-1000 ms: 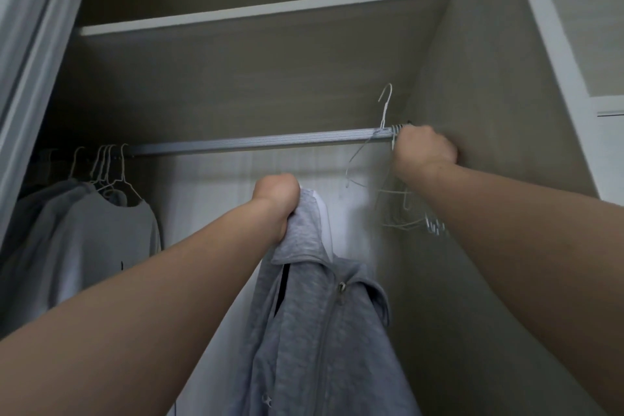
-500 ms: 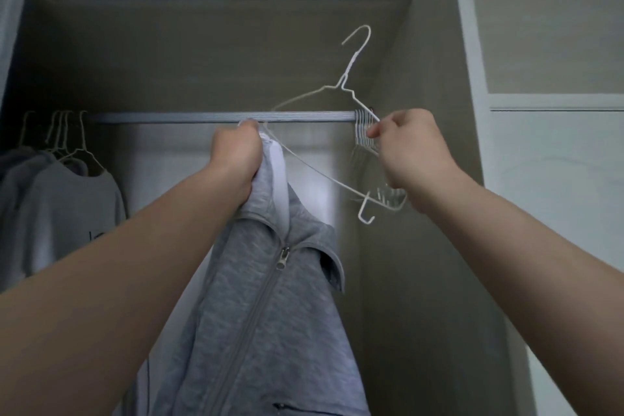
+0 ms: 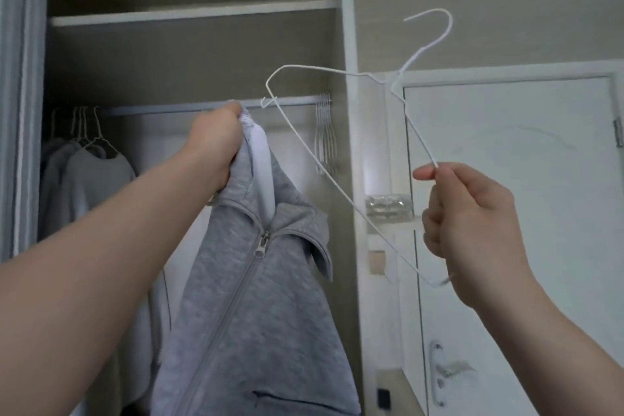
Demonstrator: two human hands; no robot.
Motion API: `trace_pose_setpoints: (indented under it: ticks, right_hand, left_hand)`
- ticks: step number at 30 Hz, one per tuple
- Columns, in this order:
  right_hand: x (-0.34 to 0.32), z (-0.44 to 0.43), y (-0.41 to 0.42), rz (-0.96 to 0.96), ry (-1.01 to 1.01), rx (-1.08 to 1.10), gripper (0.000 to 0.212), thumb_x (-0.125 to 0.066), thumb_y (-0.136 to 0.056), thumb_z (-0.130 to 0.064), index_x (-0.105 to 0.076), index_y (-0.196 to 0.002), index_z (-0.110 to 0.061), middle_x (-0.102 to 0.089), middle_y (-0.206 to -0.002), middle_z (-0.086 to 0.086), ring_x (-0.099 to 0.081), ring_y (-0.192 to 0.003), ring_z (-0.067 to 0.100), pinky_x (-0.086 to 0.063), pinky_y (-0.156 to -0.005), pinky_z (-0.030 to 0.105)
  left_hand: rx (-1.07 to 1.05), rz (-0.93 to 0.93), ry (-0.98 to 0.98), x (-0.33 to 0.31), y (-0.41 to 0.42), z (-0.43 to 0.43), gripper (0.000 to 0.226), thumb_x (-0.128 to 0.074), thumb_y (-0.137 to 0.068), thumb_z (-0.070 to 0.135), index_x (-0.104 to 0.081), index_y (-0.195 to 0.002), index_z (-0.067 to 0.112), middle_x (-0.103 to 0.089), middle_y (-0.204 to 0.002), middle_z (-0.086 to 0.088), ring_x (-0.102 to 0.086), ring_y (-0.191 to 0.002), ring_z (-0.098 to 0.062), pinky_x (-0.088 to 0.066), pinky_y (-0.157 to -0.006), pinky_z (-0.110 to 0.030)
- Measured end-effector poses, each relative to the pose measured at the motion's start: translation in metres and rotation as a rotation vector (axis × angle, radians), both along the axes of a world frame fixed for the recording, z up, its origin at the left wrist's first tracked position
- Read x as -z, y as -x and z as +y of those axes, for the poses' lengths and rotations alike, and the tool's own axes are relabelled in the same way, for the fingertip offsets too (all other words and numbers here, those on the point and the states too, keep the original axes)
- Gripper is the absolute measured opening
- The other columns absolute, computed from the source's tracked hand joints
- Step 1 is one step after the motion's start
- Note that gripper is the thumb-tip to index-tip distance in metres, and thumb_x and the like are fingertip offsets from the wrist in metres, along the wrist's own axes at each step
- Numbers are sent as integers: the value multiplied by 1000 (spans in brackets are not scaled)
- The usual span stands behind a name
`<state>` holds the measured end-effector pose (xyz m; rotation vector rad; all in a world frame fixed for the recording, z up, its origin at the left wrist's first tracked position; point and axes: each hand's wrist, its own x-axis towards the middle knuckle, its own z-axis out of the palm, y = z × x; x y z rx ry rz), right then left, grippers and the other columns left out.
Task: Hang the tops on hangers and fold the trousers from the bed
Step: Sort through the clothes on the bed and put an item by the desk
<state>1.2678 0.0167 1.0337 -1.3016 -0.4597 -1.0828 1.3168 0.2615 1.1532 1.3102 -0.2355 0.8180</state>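
The grey zip-up top (image 3: 256, 297) is gripped at its collar by the clenched left hand (image 3: 216, 142) and is held up in front of the wardrobe rail (image 3: 297, 100). Its body hangs below that hand and is zipped nearly to the collar. A white wire hanger (image 3: 416, 128) is pinched by one sloping arm between thumb and forefinger of the right hand (image 3: 472, 230), with its hook raised above that hand. Between the hands, spare hangers (image 3: 325, 135) are hung on the rail. Left of the left hand, grey tops (image 3: 98, 176) are hung.
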Motion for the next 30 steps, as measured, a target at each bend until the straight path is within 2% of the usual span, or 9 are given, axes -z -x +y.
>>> trace_pose_setpoints:
  ticks: [3, 8, 12, 15, 17, 20, 23, 26, 30]
  right_hand:
    - [45, -45, 43, 46, -41, -78, 35, -42, -100, -21, -69, -80, -29, -32, -48, -12, -26, -39, 9, -25, -41, 15]
    - [124, -105, 101, 132, -83, -196, 41, -39, -106, -15, -65, -76, -27, -29, -52, -9, -22, -43, 11, -23, -40, 17]
    - [187, -150, 147, 144, -84, -239, 35, -38, -105, -21, -60, -79, -27, -31, -51, -10, -23, -43, 11, -24, -41, 16]
    - [235, -179, 179, 180, -88, -295, 24, -41, -101, -31, -58, -85, -26, -35, -50, -5, -25, -42, 15, -25, -43, 17]
    - [269, -194, 197, 280, -11, -369, 17, -45, -98, -33, -57, -90, -24, -42, -52, 3, -34, -43, 19, -32, -42, 23]
    - [303, -214, 208, 550, 35, -467, 15, -59, -88, -33, -61, -97, -20, -51, -60, 9, -46, -50, 23, -42, -45, 30]
    - [316, -234, 207, 740, -9, -399, 22, -58, -96, -32, -68, -90, -14, -42, -55, 3, -35, -45, 16, -31, -41, 24]
    - [338, -253, 220, 845, 66, -320, 25, -53, -92, -29, -73, -81, -17, -32, -54, -3, -24, -47, 13, -20, -43, 21]
    - [365, -276, 264, 859, 156, -340, 27, -56, -91, -38, -77, -92, -20, -31, -53, -4, -24, -47, 13, -22, -45, 21]
  left_hand:
    - [4, 25, 22, 27, 42, -38, 21, -59, -95, 22, -62, -77, 13, -63, -57, -2, -63, -45, -13, -52, -46, -23]
    - [-3, 109, -4, 92, 101, -84, 16, -61, -95, 26, -66, -88, 13, -68, -71, -4, -69, -60, -16, -60, -62, -31]
    - [-52, 207, -17, 159, 141, -113, 20, -60, -96, 28, -67, -86, 12, -70, -73, -3, -71, -62, -13, -58, -58, -24]
    - [-87, 282, -53, 204, 167, -131, 25, -60, -97, 29, -67, -79, 13, -71, -60, 4, -70, -59, -8, -54, -53, -20]
    - [-79, 345, -80, 234, 181, -144, 26, -60, -98, 31, -68, -80, 15, -70, -57, 7, -70, -56, -6, -51, -49, -17]
    - [-77, 444, -127, 281, 199, -163, 25, -63, -91, 38, -69, -76, 18, -72, -64, 4, -71, -66, -14, -55, -64, -25]
    - [-105, 518, -216, 328, 213, -182, 32, -60, -93, 38, -63, -69, 19, -69, -68, -1, -67, -67, -16, -52, -68, -27]
    - [-131, 607, -405, 376, 227, -198, 42, -52, -93, 49, -65, -81, 11, -72, -85, -15, -69, -82, -29, -55, -82, -37]
    - [-195, 677, -685, 427, 243, -220, 40, -44, -101, 43, -62, -73, 20, -65, -59, 10, -60, -61, -4, -39, -54, -16]
